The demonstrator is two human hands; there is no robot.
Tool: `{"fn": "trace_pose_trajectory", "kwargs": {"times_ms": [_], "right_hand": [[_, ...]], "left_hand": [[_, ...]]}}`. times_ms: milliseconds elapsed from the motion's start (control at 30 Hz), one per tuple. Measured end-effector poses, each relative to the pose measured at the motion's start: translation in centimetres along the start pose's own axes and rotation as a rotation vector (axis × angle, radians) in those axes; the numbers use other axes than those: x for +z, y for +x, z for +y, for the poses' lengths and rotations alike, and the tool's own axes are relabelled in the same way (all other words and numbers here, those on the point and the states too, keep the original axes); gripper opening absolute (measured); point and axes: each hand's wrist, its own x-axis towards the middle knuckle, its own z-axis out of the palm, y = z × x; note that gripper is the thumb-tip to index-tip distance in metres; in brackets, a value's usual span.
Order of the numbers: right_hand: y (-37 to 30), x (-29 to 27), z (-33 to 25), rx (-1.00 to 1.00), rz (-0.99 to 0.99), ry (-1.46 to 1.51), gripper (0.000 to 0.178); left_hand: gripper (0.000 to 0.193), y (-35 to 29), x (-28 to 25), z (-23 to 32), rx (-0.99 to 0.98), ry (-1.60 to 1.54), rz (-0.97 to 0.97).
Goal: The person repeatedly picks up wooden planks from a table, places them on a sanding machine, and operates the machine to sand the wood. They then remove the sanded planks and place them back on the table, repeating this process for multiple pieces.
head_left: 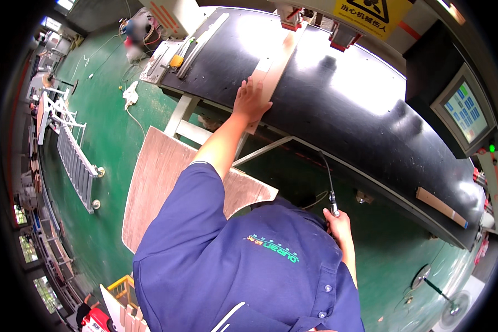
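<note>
My left hand lies flat with fingers spread on the near end of a long, narrow wooden board. The board lies across the black machine table, its near end jutting past the front edge. Its far part runs toward a red-edged machine head. Beside my body, below the table edge, my right hand is closed around a handheld tool with a metal collar and a thin, curved black tube. The grip inside my fingers is mostly hidden.
A second red-edged head hangs over the table. A wood strip lies near its right edge; metal bars lie at its left end. A lit control screen stands right. A curved wood-grain panel is beside my left arm, a wheeled roller stand beyond.
</note>
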Motion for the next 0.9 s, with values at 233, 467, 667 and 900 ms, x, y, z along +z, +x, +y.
{"fn": "trace_pose_trajectory", "kwargs": {"times_ms": [233, 467, 667, 900], "right_hand": [[0.2, 0.6, -0.2, -0.004, -0.017, -0.002, 0.041], [0.4, 0.7, -0.9, 0.021, -0.018, 0.032, 0.041], [0.3, 0.7, -2.0, 0.031, -0.049, -0.019, 0.037], [0.5, 0.7, -0.9, 0.012, -0.035, -0.006, 0.041]], "left_hand": [[0.089, -0.1, -0.6, 0.4, -0.022, -0.057, 0.008], [0.090, 0.1, -0.1, 0.2, -0.003, -0.026, 0.032], [0.090, 0.0, -0.3, 0.3, -0.010, -0.079, -0.009], [0.079, 0.1, -0.6, 0.3, 0.121, 0.020, 0.036]]}}
